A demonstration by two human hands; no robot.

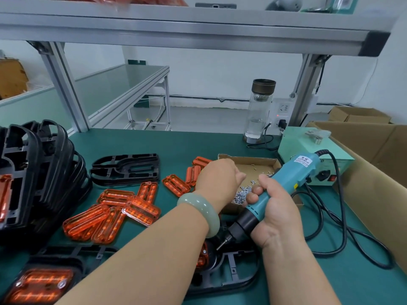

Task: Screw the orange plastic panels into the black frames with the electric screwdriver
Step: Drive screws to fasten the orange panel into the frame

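Note:
My right hand (275,208) grips a teal electric screwdriver (284,186), its tip pointing down-left just above a black frame (233,274) that lies in front of me with an orange panel (202,256) seated in it. My left hand (218,179) reaches over a shallow cardboard tray (253,164) of small silver screws (242,192); its fingers are curled down at the pile, and whether they hold a screw is hidden. Loose orange panels (114,214) lie scattered on the green table. Another frame (125,170) lies flat further back.
A stack of black frames (37,172) stands at the left. A frame with an orange panel (41,282) lies at the bottom left. The screwdriver's power box (312,155), black cables (343,227), a glass bottle (257,111) and cardboard boxes (374,150) occupy the right.

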